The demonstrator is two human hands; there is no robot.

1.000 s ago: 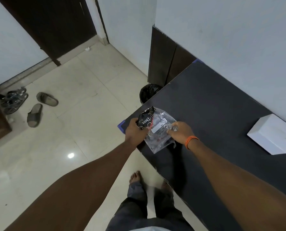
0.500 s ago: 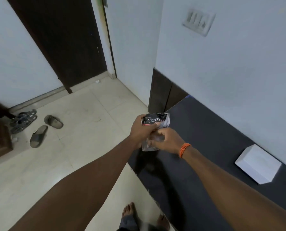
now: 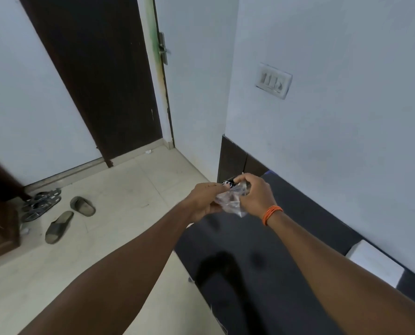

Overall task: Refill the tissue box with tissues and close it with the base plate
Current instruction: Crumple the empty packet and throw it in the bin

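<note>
- Gripping a crumpled clear plastic packet (image 3: 230, 201) from both sides, the two hands hold it in the air above the near-left end of the dark table (image 3: 286, 238).
- The left hand (image 3: 205, 199) has its fingers curled closed on the packet's left edge, thumb on top.
- The right hand (image 3: 256, 192) pinches the packet's top right part, fingers bent over it and closed on the plastic; an orange thread band (image 3: 271, 213) circles that wrist.
- The packet is see-through with a black printed strip at its top edge; what it contains cannot be made out through the creased plastic.
- A white box (image 3: 376, 264) lies on the table at the right, against the wall, well apart from the hands; the right forearm covers part of it, and I cannot tell whether it is open or closed.
- Both forearms reach in from the bottom of the view, and their shadows fall on the tabletop below the packet.
- A dark door (image 3: 92, 76) stands at the left in the pale wall, and a switch plate (image 3: 274, 81) sits on the wall above the table.
- Slippers (image 3: 59, 226) and sandals (image 3: 40, 204) lie on the tiled floor (image 3: 117, 213) at the left, near the door.
</note>
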